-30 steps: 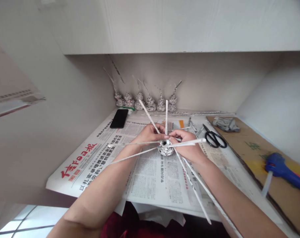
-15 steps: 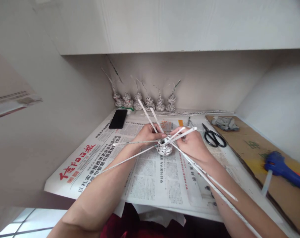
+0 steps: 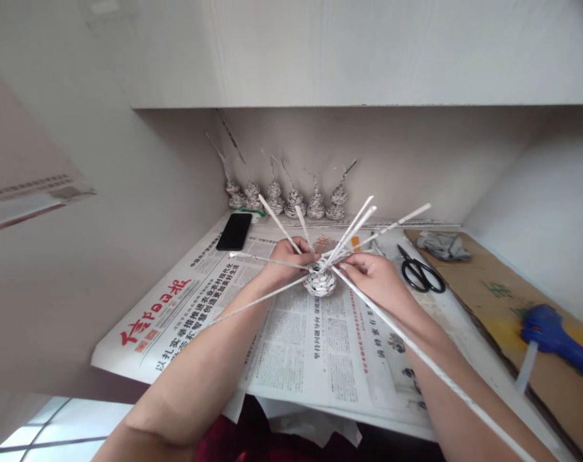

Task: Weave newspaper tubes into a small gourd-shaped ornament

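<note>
A black rectangular phone [image 3: 234, 231] lay at the far left of the spread newspaper [image 3: 176, 321], clear of the work. The left hand [image 3: 286, 260] pinched the rolled white paper spokes [image 3: 277, 223] just above the small round woven newspaper base [image 3: 320, 283] — likely to keep the weave from loosening. The base sat between both hands, touching their fingertips. The right hand [image 3: 378, 279] gripped one long paper tube [image 3: 417, 350], fingers closed on it. Black-handled scissors [image 3: 420, 273] rested just beyond — within reach.
</note>
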`<state>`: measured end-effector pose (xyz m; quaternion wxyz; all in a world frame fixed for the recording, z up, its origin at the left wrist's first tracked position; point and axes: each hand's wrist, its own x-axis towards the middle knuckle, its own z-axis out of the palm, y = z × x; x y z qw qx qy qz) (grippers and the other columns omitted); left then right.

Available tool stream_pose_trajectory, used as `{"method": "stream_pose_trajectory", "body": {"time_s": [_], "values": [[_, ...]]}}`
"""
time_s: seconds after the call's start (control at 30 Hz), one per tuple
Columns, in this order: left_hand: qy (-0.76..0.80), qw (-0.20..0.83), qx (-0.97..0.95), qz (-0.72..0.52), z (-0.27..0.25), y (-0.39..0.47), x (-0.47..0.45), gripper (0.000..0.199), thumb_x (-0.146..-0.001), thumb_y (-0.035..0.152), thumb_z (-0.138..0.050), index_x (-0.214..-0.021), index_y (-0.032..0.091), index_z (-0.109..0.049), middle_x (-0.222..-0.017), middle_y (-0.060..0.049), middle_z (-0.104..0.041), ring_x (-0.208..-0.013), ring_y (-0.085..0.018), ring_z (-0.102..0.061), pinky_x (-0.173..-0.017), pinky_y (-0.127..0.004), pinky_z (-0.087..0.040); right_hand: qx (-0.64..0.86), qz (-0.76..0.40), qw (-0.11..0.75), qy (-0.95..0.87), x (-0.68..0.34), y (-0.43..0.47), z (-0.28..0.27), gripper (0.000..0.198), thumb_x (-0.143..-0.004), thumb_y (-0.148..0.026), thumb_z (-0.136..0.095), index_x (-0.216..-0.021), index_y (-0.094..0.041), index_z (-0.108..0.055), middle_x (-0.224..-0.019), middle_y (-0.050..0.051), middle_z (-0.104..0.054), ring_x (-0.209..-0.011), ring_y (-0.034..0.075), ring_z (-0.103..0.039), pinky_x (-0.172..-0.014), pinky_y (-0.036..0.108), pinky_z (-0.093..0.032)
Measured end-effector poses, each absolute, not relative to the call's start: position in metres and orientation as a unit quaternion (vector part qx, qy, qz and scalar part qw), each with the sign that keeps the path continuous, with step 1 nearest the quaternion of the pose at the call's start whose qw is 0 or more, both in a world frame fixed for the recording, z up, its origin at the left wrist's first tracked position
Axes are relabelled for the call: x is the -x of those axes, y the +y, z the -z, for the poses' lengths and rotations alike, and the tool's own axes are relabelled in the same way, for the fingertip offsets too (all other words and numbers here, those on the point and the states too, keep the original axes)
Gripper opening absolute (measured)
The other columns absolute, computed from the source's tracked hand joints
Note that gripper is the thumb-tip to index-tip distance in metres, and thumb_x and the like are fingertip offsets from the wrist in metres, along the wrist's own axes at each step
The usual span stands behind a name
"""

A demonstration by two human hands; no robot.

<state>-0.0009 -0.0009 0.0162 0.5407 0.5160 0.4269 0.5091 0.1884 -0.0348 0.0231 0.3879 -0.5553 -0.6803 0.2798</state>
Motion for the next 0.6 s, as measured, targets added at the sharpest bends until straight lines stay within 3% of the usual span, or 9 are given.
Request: {"method": "stream_pose_trajectory", "body": {"time_s": [0.1,0.23,0.4,0.6], "values": [[0.419,0.548,-0.500,-0.523,-0.015,-0.001,0.000,0.033,-0.053,0.022,-0.079,-0.061,0.017,-0.047,-0.045,0.006,-0.051,-0.039,-0.008,-0.049,-0.042,-0.021,-0.038,0.511,-0.429,0.385,-0.638,-0.188,-0.027,-0.017,0.020,-0.071,-0.030,-0.069,-0.086,-0.018,-0.071,-0.075,0.004,-0.072,-0.062,0.016,-0.064,-0.061,0.029,-0.049],[0.422,0.554,-0.500,-0.514,-0.009,0.000,-0.003,0.029,-0.056,0.021,-0.076,-0.061,0.016,-0.049,-0.045,0.005,-0.052,-0.038,-0.008,-0.048,-0.040,-0.021,-0.036,0.456,-0.465,0.437,-0.620,-0.180,-0.027,-0.009,0.030,-0.065,-0.036,-0.077,-0.089,-0.019,-0.071,-0.081,0.004,-0.072,-0.075,0.018,-0.065,-0.067,0.029,-0.050],[0.418,0.568,-0.496,-0.507,-0.005,0.002,-0.006,0.029,-0.054,0.022,-0.076,-0.059,0.016,-0.048,-0.043,0.005,-0.052,-0.035,-0.008,-0.047,-0.038,-0.021,-0.035,0.503,-0.461,0.506,-0.528,-0.165,-0.030,-0.001,0.027,-0.068,-0.044,-0.071,-0.077,-0.018,-0.069,-0.068,0.002,-0.067,-0.058,0.015,-0.058,-0.048,0.025,-0.042],[0.413,0.576,-0.497,-0.501,-0.006,0.002,-0.006,0.031,-0.050,0.023,-0.080,-0.059,0.014,-0.052,-0.047,0.004,-0.054,-0.038,-0.007,-0.047,-0.040,-0.021,-0.037,0.514,-0.518,0.553,-0.401,-0.157,-0.030,-0.001,0.022,-0.058,-0.034,-0.074,-0.070,-0.017,-0.066,-0.061,-0.001,-0.063,-0.048,0.009,-0.047,-0.041,0.021,-0.033]]}}
